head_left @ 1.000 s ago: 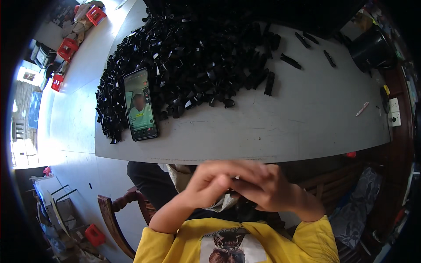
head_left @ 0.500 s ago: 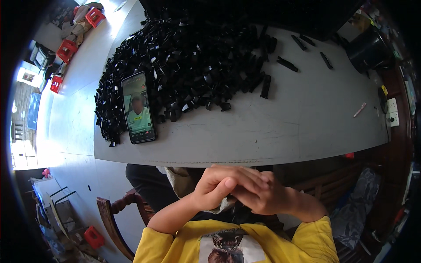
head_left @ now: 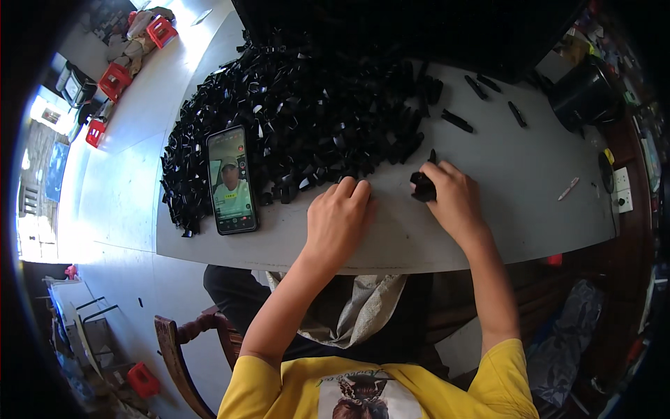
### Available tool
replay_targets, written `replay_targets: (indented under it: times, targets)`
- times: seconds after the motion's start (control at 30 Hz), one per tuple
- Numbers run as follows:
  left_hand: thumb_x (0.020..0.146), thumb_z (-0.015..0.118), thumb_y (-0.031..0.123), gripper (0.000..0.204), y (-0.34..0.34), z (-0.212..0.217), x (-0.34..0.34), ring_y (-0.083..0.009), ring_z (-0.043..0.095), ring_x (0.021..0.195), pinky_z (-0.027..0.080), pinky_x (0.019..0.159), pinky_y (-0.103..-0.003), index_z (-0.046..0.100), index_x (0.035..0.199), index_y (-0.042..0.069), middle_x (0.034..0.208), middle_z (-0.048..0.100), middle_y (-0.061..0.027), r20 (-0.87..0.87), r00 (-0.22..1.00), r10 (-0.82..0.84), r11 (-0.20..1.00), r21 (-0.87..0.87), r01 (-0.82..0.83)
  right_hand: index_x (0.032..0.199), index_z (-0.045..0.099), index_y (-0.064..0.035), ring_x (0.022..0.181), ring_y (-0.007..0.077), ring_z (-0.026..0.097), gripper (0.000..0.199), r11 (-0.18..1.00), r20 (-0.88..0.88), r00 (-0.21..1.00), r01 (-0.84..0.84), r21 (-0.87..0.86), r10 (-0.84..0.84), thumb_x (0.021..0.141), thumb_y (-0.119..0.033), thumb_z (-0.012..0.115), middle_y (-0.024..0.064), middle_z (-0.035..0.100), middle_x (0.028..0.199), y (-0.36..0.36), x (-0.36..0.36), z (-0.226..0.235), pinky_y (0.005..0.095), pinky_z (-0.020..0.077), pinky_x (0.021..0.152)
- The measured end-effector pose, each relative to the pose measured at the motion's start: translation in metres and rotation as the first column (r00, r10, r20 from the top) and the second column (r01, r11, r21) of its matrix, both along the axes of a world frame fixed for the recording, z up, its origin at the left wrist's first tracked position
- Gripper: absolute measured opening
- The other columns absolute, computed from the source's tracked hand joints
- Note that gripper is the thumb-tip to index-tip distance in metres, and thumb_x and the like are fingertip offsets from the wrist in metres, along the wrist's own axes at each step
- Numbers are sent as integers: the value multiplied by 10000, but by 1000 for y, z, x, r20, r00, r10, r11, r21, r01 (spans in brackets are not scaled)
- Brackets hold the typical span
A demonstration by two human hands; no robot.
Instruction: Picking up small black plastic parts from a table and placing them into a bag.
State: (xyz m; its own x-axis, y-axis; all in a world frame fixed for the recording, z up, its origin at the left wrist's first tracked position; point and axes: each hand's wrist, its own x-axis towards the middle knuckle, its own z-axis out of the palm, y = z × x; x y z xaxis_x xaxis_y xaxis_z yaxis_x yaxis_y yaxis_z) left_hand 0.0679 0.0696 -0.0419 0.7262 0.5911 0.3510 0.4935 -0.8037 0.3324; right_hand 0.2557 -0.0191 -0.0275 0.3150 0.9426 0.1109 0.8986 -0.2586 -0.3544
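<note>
A large heap of small, shiny black plastic pieces [head_left: 307, 115] covers the back left and middle of the grey table [head_left: 391, 237]. At the heap's front edge is my left hand [head_left: 338, 215], fingers curled downward and closed. Whatever is under its fingertips is hidden. My right hand [head_left: 452, 199], further right, pinches a dark black plastic piece [head_left: 423, 187] between thumb and fingers just above the tabletop. An upright-lying smartphone [head_left: 232, 185] with a lit screen rests against the heap's left front side.
Several slim black strips [head_left: 457, 121] lie apart at the back right. A black bucket [head_left: 586, 94] stands at the far right, with a pale pen [head_left: 569, 189] in front of it. A wooden chair [head_left: 185, 328] and red stools [head_left: 115, 82] are on the floor to the left.
My hands were clasped together in front of my body below the table edge. They have separated and reached forward over the table, the right one now holding a black plastic piece.
</note>
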Motion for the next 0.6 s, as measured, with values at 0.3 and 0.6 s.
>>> replay_targets:
  times: [0.3,0.6]
  targets:
    - [717,732,-45,168,-16,15,-27,-225,655,830,540,730,-304,620,833,3,915,640,-92,399,917,16,854,-482,195,1024,533,-13,779,339,645,309,977,-325,934,-87,196,149,752,52,663,184,630,895,-51,-31,14,363,508,652]
    - [694,713,-93,186,-30,44,-53,-232,671,870,540,747,-294,644,837,6,1002,680,-124,462,882,-94,818,-469,333,1050,638,23,646,265,553,384,890,-243,872,-352,291,425,671,-21,674,115,595,756,-55,-48,52,358,448,580]
